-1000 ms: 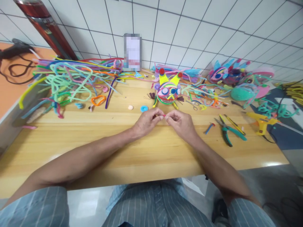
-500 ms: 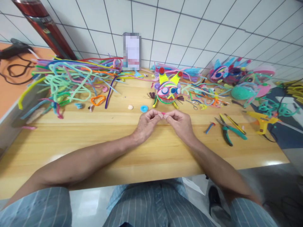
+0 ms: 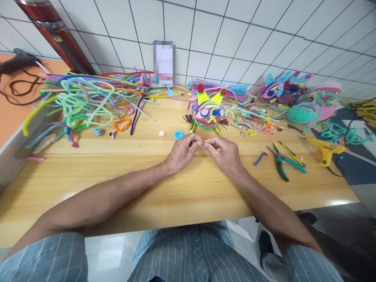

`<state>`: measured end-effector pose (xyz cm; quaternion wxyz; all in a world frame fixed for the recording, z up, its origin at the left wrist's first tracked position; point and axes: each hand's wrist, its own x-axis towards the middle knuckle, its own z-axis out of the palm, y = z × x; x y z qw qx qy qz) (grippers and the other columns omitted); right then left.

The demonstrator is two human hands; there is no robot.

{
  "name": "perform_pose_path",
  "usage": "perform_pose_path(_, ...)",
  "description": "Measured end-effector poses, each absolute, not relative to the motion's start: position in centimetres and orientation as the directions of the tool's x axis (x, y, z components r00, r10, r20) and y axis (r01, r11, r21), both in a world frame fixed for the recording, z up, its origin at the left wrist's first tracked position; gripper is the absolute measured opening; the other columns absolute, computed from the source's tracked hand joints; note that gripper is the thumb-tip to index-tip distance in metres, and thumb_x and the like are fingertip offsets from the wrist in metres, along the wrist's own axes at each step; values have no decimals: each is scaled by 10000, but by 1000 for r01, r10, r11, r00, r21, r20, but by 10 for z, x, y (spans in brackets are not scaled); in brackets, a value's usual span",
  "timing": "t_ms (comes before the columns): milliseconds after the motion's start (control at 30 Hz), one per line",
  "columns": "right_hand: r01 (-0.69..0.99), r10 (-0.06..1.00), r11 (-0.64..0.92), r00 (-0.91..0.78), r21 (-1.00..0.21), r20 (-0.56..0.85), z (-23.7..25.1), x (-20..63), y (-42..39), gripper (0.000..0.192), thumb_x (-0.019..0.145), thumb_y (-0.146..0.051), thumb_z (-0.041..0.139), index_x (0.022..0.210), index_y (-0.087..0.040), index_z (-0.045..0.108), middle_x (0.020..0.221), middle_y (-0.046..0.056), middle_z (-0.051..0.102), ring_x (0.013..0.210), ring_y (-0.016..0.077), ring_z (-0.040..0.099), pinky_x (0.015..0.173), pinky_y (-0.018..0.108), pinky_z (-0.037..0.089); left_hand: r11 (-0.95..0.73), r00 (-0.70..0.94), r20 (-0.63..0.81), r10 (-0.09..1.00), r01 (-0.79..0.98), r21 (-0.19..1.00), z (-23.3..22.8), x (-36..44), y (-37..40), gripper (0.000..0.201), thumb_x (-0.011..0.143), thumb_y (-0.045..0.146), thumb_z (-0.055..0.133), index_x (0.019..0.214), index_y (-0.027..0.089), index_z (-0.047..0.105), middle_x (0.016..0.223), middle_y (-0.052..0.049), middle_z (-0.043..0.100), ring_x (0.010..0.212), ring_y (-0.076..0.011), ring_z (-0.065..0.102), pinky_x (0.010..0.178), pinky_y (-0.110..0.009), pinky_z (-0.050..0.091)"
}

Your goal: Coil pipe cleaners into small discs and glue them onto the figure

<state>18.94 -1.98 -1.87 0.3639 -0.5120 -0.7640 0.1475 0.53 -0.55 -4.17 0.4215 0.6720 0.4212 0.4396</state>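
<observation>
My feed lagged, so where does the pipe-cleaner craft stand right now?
Done: a colourful figure with eyes and yellow ears stands on the table. In hand: left hand and right hand pinch a small pink piece together. Left: loose pipe cleaners lie unused, pliers aside.

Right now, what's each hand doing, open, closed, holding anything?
Left hand: closed, pinching the small red piece.
Right hand: closed, pinching the same piece from its other end.

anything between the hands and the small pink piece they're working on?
Nothing visible. The left hand and right hand both pinch the small pink pipe-cleaner piece directly at their fingertips, above the wooden table.
</observation>
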Motion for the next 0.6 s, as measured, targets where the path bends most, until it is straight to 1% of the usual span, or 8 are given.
perform_pose_path(100, 673, 867, 460, -199, -580, 456, -18, 186, -23, 177, 967, -275, 632, 891, -229, 785, 819, 43, 781, 705, 173, 684, 709, 307, 522, -242, 206, 210, 956, 140, 960, -41, 9, -10, 151, 956, 292, 569, 898, 184, 657, 846, -16, 682, 793, -153, 591, 756, -278, 464)
perform_pose_path(200, 671, 848, 482, -195, -564, 493, -21, 182, -26, 199, 995, -276, 606, 968, -240, 800, 906, 57, 807, 778, 186, 723, 767, 326, 562, -171, 137, 161, 977, 60, 983, -40, 12, -13, 161, 951, 319, 587, 894, 184, 654, 856, -15, 678, 812, -150, 593, 780, -279, 478)
perform_pose_path(300, 673, 823, 515, -214, -531, 526, -25, 178, -27, 235, 1014, -259, 572, 1062, -249, 802, 1013, 73, 818, 909, 205, 754, 856, 349, 587, -116, 78, 118, 990, -33, 993, -43, 16, -15, 182, 937, 357, 621, 883, 185, 649, 824, -7, 663, 778, -139, 578, 750, -275, 483)
perform_pose_path(400, 692, 814, 525, -238, -496, 530, -28, 176, -27, 260, 1021, -249, 552, 1119, -255, 793, 1055, 80, 813, 996, 219, 758, 924, 367, 592, -63, 73, 71, 995, -111, 992, -47, 18, -17, 187, 928, 372, 643, 880, 191, 648, 785, 0, 650, 748, -133, 569, 689, -263, 474)
perform_pose_path(467, 697, 818, 514, -224, -499, 530, -28, 176, -26, 255, 1014, -263, 567, 1164, -253, 773, 1057, 82, 805, 939, 215, 759, 890, 365, 604, -38, 80, 49, 996, -141, 989, -49, 19, -17, 187, 920, 374, 657, 874, 193, 650, 766, 5, 640, 735, -130, 564, 665, -260, 465)
perform_pose_path(533, 690, 819, 500, -180, -523, 545, -28, 177, -25, 265, 989, -280, 615, 1223, -248, 735, 1046, 76, 794, 811, 193, 746, 814, 353, 614, -28, 75, 41, 996, -167, 986, -50, 20, -17, 190, 912, 374, 671, 865, 192, 648, 767, 7, 636, 726, -126, 561, 661, -261, 460)
perform_pose_path(600, 676, 813, 493, -134, -548, 566, -28, 177, -25, 273, 963, -288, 657, 1227, -248, 709, 1009, 60, 787, 748, 179, 729, 771, 342, 617, -25, 64, 38, 997, -185, 982, -50, 20, -17, 190, 906, 371, 680, 860, 191, 642, 780, 5, 643, 722, -123, 558, 662, -262, 458)
